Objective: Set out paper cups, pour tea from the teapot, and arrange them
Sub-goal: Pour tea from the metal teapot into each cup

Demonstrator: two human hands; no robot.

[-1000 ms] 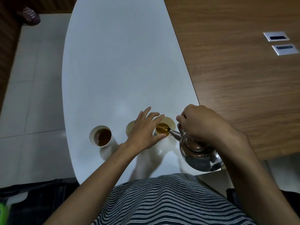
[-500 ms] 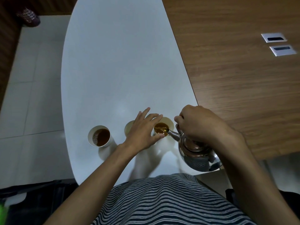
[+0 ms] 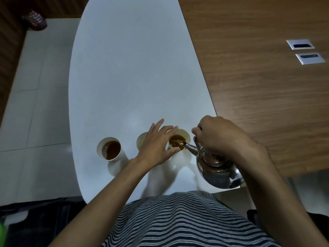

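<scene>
1. Teapot (image 3: pixel 216 164): steel, tilted over the white table's (image 3: pixel 128 72) near edge, spout in the right cup (image 3: pixel 178 142), tea running. Right hand (image 3: pixel 219 135) is clenched round its top handle.
2. Left hand (image 3: pixel 157 142): fingers spread, thumb and fingertips pinching the right cup's rim to steady it.
3. Cups: left cup (image 3: pixel 109 148) filled and standing apart; middle cup (image 3: pixel 141 139) half hidden under the left hand, fill unknown.
4. Risk, overflow: too long a tilt floods the right cup.
5. Risk, scald: spout sits just beside the steadying fingers.
6. Risk, tipping: light paper may topple if nudged.
</scene>
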